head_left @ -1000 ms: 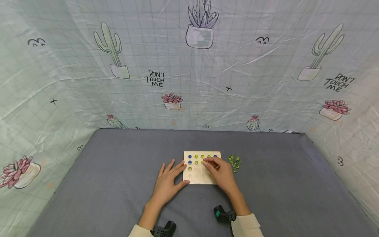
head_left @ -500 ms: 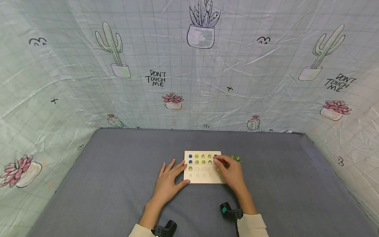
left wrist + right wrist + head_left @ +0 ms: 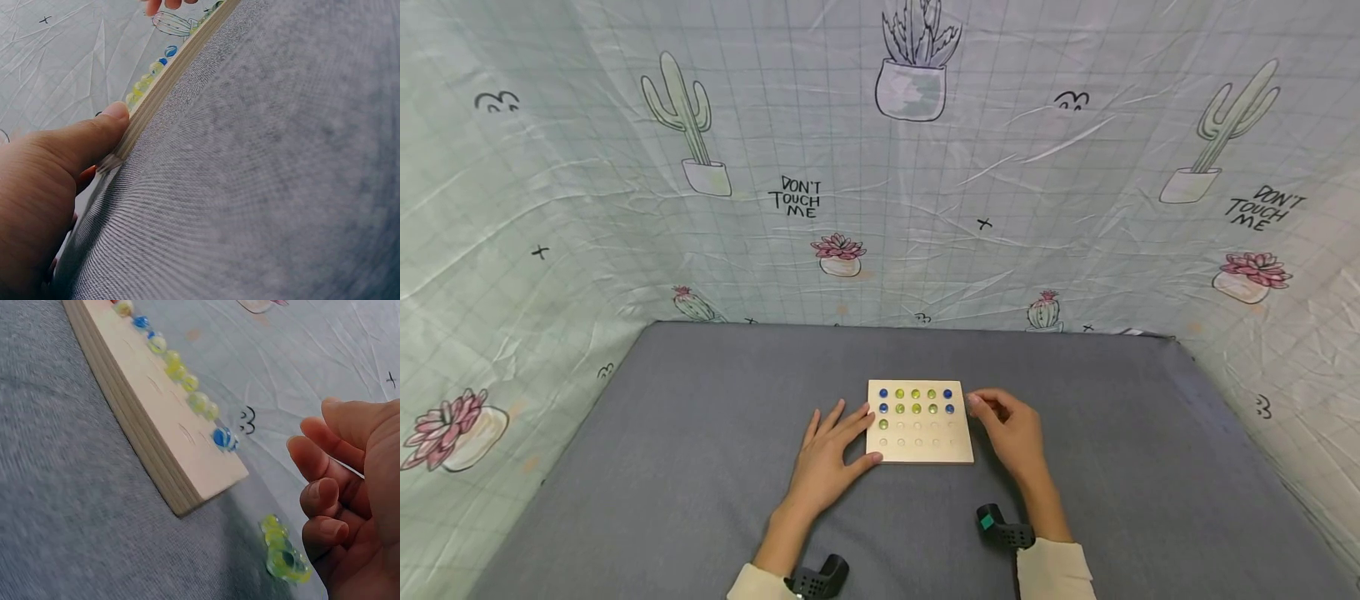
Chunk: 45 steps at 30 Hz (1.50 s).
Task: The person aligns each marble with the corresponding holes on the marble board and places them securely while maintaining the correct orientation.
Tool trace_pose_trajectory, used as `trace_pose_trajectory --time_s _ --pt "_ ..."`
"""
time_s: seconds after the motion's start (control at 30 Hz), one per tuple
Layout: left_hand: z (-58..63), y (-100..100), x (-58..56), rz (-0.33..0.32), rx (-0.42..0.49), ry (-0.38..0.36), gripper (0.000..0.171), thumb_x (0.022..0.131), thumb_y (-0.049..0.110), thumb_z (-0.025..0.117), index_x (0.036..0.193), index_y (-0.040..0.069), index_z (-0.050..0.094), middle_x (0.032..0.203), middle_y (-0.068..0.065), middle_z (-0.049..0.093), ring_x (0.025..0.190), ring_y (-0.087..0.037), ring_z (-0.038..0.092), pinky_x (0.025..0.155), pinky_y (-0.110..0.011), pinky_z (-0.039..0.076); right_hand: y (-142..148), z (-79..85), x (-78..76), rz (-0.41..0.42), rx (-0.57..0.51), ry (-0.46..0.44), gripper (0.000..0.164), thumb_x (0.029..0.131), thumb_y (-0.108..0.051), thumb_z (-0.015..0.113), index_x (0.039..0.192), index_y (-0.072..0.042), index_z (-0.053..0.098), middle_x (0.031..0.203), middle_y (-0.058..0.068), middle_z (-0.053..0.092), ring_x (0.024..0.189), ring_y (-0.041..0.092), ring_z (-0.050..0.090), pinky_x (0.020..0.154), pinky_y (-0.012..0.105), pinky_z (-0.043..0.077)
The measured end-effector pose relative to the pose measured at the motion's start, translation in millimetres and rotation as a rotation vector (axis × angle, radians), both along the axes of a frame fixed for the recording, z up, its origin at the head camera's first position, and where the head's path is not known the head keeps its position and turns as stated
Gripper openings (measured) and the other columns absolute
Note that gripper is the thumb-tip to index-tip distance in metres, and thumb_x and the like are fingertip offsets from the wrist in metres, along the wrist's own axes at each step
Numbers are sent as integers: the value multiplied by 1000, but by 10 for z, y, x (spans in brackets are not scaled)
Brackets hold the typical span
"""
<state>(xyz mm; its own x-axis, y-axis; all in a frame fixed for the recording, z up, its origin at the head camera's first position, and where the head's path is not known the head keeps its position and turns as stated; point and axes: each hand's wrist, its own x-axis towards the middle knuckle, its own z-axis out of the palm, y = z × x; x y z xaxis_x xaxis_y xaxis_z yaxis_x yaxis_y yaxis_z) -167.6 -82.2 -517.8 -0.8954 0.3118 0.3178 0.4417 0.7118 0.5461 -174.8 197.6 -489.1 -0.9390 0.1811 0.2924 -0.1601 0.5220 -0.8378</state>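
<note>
A pale wooden board [image 3: 925, 454] with rows of round hollows lies on the grey cloth. Blue and yellow-green glass marbles [image 3: 916, 408] fill its two far rows, with blue ones at both ends, and one green marble [image 3: 883, 424] sits at the left of the third row. My left hand [image 3: 827, 460] rests at the board's left side, fingers straight, thumb [image 3: 115, 111] touching the near corner. Just off the right edge, my right hand [image 3: 1011, 425] has loosely curled fingers; the right wrist view shows nothing between thumb and fingertips.
Several loose green marbles [image 3: 286, 562] lie on the cloth by the board's right side, hidden behind my right hand in the head view. A printed fabric wall [image 3: 917, 208] stands behind the grey table surface [image 3: 737, 392].
My right hand has moved rightward from the second row to beyond the board's edge, uncovering green and blue marbles there and covering the loose pile. The left hand stays in place.
</note>
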Motion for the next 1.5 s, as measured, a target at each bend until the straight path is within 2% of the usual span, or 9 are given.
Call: trace_pose_trajectory --time_s 0.23,0.33,0.53,0.7,0.9,1.17,1.37,1.5 --pt "21 1 6 -3 1 -3 65 79 44 74 135 15 58 143 1 48 139 -30 29 116 -53 7 169 -23 42 50 6 -28 25 92 -38 65 101 -16 72 80 0 68 67 17 57 56 25 44" --pt "22 3 8 -2 1 -4 65 79 44 75 135 15 58 142 1 49 139 -30 29 116 -54 7 239 -5 66 76 -14 -43 23 92 -32 65 101 -12 73 81 1 68 68 18 57 58 23 45" --pt "30 5 9 4 -1 -5 65 79 44 74 135 16 58 143 2 48 139 -29 29 116 -53 7 235 236 194 129 8 -36 19 93 -15 65 101 1 70 83 10 68 72 27 61 60 21 47" --pt "30 4 12 1 2 -1 64 79 44 75 135 15 58 142 2 49 139 -30 29 116 -53 7 267 331 257 136 27 -72 20 94 -13 63 103 3 69 86 14 69 80 34 64 65 19 50" --pt "27 5 7 2 -6 -2 65 79 44 74 135 15 58 143 2 48 139 -29 29 116 -53 7 379 278 251 165 21 -77 21 94 -13 63 104 4 69 85 14 69 78 35 63 65 20 49" --pt "27 -1 -8 -2 0 0 65 80 44 74 136 16 57 143 1 48 139 -30 29 116 -53 7 454 198 208 197 -41 -94 21 93 -12 65 106 4 69 87 18 68 78 33 62 65 20 48" --pt "24 -2 -3 -2 -6 5 65 80 45 74 136 16 57 143 2 48 139 -29 29 116 -54 7 458 175 190 191 -13 -122 20 88 -11 70 104 2 70 84 13 66 68 22 57 58 22 47" --pt "22 4 -1 -5 0 7 65 80 44 74 135 16 57 143 1 48 139 -30 29 116 -54 7 523 25 126 178 -25 -156 21 86 -14 73 102 -1 71 84 9 66 67 17 57 58 23 48"
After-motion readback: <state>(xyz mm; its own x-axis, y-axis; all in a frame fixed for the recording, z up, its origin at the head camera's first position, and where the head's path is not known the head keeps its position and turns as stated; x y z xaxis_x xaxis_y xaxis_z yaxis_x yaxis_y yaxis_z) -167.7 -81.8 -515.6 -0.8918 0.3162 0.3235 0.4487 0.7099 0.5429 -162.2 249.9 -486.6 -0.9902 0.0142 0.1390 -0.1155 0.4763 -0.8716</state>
